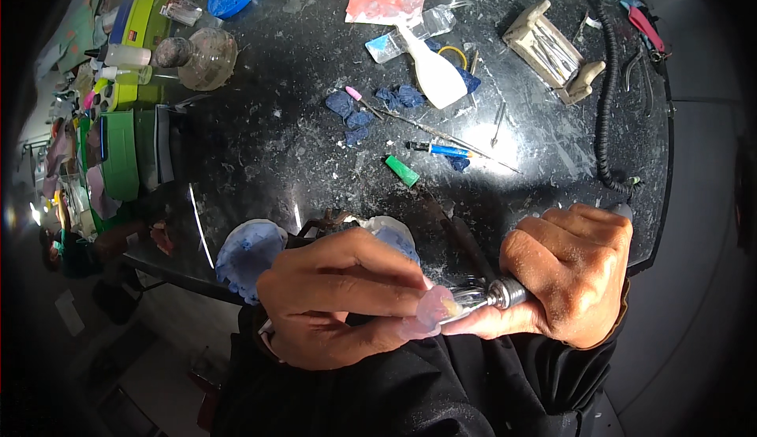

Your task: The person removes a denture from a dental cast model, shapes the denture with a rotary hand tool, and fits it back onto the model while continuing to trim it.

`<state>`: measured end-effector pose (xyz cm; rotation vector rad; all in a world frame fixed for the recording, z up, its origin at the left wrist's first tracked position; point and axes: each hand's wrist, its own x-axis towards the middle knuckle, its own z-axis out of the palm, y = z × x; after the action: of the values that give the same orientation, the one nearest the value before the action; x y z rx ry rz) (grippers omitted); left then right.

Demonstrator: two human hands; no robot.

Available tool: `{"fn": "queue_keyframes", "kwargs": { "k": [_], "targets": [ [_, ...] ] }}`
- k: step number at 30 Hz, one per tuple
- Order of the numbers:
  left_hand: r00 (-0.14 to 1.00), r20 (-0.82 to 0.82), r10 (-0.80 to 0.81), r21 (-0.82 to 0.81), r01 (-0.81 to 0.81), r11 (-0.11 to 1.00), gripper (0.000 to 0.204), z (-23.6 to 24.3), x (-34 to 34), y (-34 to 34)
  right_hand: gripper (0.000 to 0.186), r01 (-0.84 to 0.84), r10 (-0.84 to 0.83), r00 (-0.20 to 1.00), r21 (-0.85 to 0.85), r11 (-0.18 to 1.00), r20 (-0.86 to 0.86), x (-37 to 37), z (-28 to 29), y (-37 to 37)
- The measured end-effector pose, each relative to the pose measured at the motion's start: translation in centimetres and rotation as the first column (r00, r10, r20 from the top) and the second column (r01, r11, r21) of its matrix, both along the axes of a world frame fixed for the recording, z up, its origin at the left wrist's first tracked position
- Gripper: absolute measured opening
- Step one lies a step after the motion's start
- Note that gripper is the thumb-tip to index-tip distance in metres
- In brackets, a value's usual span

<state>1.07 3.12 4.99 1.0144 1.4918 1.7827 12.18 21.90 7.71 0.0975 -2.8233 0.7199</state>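
My left hand [339, 295] pinches a small translucent pink acrylic piece [430, 311] between its fingertips, close to my body. Closed around a metal rotary handpiece [511, 291], my right hand [572, 271] brings its spinning-looking, blurred tip up against the pink piece; whether they touch I cannot tell. Pale dust coats the right knuckles. Behind my left hand, near the table's edge, sit a blue cast in a white base [251, 254] and a second blue cast [392, 234], partly covered by my fingers.
On the dark, dusty table lie a green cap [402, 171], a blue pen-like tool [441, 150], a white squeeze bottle [438, 74] and blue scraps [341, 104]. A wooden tool holder [527, 49] and a coiled black cord [605, 98] are at right. A glass jar [211, 59] stands left.
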Motion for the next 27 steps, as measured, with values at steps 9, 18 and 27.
{"fn": "queue_keyframes", "kwargs": {
  "k": [9,18,27],
  "targets": [
    [0.999,-0.029,0.025,-0.022,-0.026,0.999,0.018,0.0,0.1,0.4,0.062,0.012,-0.011,0.999,0.029,1.0,-0.03,0.0,-0.1,0.0],
    [0.99,0.101,0.102,0.009,-0.104,0.995,0.023,-0.2,0.9,0.5,0.065,0.06,-0.06,0.997,0.013,0.998,-0.047,0.3,0.0,-0.1],
    [0.993,0.08,0.083,0.029,-0.085,0.996,0.023,-0.3,0.7,0.7,0.065,0.048,-0.045,0.998,0.071,0.996,-0.04,0.2,0.3,0.0]
  ]
}}
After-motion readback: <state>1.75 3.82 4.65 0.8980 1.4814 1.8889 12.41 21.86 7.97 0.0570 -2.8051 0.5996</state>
